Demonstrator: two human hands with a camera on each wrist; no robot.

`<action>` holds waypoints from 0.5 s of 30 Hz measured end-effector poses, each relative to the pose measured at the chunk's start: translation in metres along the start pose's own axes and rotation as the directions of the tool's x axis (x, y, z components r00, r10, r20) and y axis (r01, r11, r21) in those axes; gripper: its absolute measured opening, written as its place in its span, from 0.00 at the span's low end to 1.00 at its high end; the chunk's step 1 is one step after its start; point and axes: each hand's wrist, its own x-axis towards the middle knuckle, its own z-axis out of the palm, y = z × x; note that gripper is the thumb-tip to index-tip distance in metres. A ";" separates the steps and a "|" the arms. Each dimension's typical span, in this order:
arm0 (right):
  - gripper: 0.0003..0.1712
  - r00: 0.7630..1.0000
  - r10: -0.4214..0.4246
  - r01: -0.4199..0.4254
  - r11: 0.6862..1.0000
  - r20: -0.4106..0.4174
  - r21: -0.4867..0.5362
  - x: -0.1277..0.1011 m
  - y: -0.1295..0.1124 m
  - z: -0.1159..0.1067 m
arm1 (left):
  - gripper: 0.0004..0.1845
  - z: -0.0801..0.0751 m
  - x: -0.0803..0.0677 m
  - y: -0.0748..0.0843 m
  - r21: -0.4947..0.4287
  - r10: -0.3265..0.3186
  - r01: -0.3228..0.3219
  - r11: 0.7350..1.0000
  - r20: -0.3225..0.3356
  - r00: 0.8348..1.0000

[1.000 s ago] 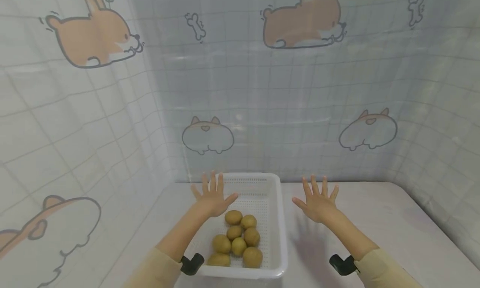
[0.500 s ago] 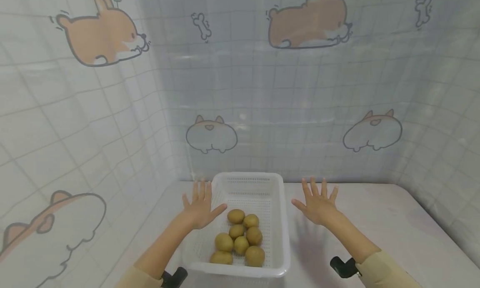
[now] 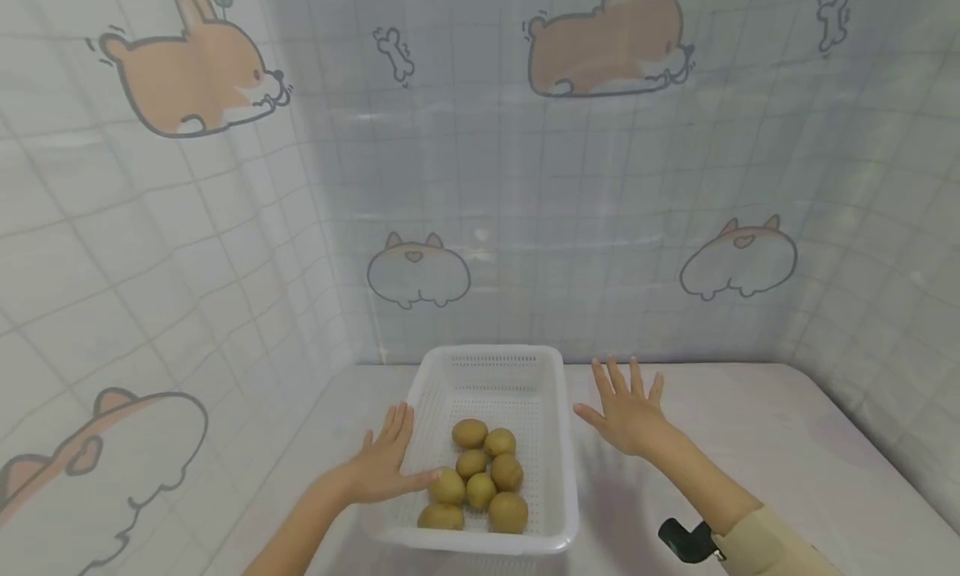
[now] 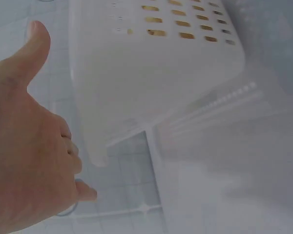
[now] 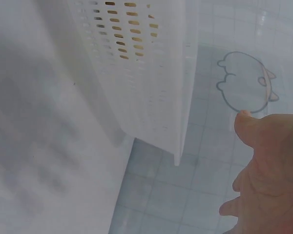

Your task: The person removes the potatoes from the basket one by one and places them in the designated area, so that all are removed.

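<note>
A white perforated plastic basket [image 3: 567,443] stands on the pale table and holds several brown kiwis [image 3: 480,476]. My left hand [image 3: 390,459] lies flat against the basket's left side, fingers straight along the outside and thumb reaching over the rim toward the fruit. My right hand [image 3: 618,405] hovers just right of the basket with its fingers spread, holding nothing. In the left wrist view the left hand [image 4: 29,146] shows beside the basket wall [image 4: 151,63]. The right wrist view has the right hand [image 5: 268,170] a short way from the basket's outer wall [image 5: 146,73].
The table [image 3: 750,443] sits in a corner. Tiled walls with cartoon dog prints [image 3: 420,272] close in behind and on both sides. A black wrist mount [image 3: 686,541] shows on my right forearm.
My left hand has drawn back and down from above the basket's far left corner to its left side. My right hand has shifted slightly toward the basket.
</note>
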 end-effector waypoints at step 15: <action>0.45 0.995 -0.099 0.099 0.994 0.004 0.054 -0.015 -0.011 -0.006 | 0.63 0.034 -0.023 -0.027 -0.054 0.173 -0.181 0.982 -0.130 0.976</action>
